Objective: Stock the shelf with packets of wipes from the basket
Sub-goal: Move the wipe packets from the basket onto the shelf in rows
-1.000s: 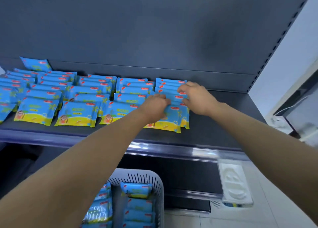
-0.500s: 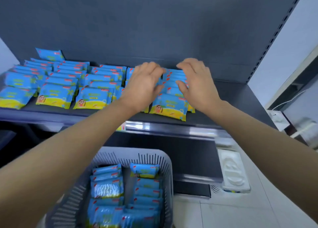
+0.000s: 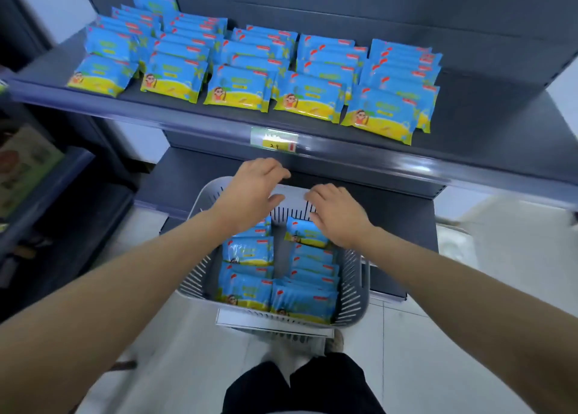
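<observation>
- Our left hand (image 3: pixel 250 191) and right hand (image 3: pixel 336 213) have dropped from the shelf (image 3: pixel 469 107) to the basket (image 3: pixel 353 288).
- Both are open, holding nothing, over its packets (image 3: pixel 247 251).
- These look light, soft and slick; we'd pinch one across its short edges.

Both forearms are bare from the frame's lower corners to the wrists, and the left hand (image 3: pixel 250 191) and right hand (image 3: pixel 337 216) are bare as well. Black trousers (image 3: pixel 300 385) cover the legs, the cloth loose with soft folds. A thin pale strip of cloth lies at the very bottom edge; its garment cannot be told. One shoe (image 3: pixel 337 341) shows a pale, greyish, worn toe.
</observation>
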`<state>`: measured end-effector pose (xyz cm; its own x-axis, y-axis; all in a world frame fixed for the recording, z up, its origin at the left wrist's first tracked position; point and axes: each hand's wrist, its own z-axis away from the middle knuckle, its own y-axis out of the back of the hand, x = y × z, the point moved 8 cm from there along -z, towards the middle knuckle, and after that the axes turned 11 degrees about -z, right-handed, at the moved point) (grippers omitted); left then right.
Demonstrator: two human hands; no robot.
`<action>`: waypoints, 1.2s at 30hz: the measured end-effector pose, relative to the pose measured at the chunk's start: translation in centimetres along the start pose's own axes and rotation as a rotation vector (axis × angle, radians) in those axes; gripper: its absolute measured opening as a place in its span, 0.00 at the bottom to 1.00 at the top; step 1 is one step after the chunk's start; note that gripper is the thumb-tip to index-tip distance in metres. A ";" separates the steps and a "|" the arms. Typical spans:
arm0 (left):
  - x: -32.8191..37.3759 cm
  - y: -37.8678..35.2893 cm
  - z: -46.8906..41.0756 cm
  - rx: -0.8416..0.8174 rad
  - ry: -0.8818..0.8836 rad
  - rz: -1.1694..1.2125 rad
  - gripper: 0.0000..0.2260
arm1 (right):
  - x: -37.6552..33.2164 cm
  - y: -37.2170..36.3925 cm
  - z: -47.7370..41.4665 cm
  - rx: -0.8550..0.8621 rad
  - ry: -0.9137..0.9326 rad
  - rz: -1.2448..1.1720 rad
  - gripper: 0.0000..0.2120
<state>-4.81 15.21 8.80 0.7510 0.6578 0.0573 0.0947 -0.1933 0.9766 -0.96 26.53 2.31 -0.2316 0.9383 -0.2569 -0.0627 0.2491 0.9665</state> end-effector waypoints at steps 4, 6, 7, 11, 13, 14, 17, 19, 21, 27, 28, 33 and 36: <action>-3.0 -4.0 3.2 -0.085 0.065 -0.029 0.15 | 1.9 -7.5 -0.5 -0.256 -0.161 0.041 0.22; -4.4 -5.6 4.4 -0.108 0.092 -0.057 0.15 | 2.8 -10.2 -0.6 -0.325 -0.233 0.042 0.25; -5.1 -6.4 5.0 -0.120 0.107 -0.072 0.15 | 3.2 -11.3 -0.7 -0.342 -0.266 0.036 0.26; -6.8 -9.8 6.1 -0.175 0.122 -0.121 0.16 | 4.6 -14.5 -1.5 -0.355 -0.384 0.062 0.26; -7.3 -11.4 6.4 -0.216 0.121 -0.146 0.17 | 4.7 -15.4 -1.9 -0.348 -0.419 0.114 0.26; -7.5 -12.2 6.4 -0.241 0.118 -0.155 0.18 | 4.6 -15.7 -2.2 -0.345 -0.427 0.143 0.25; -8.0 -15.0 6.4 -0.334 0.116 -0.159 0.18 | 4.5 -16.7 -2.6 -0.365 -0.430 0.221 0.19; -8.1 -16.7 6.2 -0.394 0.109 -0.159 0.18 | 4.5 -17.2 -2.3 -0.398 -0.435 0.248 0.16; -8.2 -18.1 6.1 -0.431 0.111 -0.150 0.19 | 4.3 -17.1 -2.0 -0.393 -0.435 0.193 0.14; -7.3 -23.0 6.3 -0.677 0.089 -0.187 0.25 | 3.2 -12.0 -3.4 -0.203 -0.412 0.058 0.17; -7.2 -23.8 6.5 -0.738 0.077 -0.224 0.26 | 3.0 -11.2 -3.7 -0.168 -0.395 0.050 0.18; -7.7 -25.8 6.5 -0.811 0.097 -0.308 0.23 | 2.1 -8.3 -4.8 -0.077 -0.316 -0.027 0.14; -7.6 -26.3 7.3 -0.872 0.074 -0.372 0.20 | 1.4 -7.7 -5.1 -0.120 -0.277 -0.100 0.11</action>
<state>-8.28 9.97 -18.86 0.7249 0.6178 -0.3047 -0.2239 0.6296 0.7440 -5.78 24.66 -5.45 0.0534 0.9443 -0.3248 -0.1896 0.3290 0.9251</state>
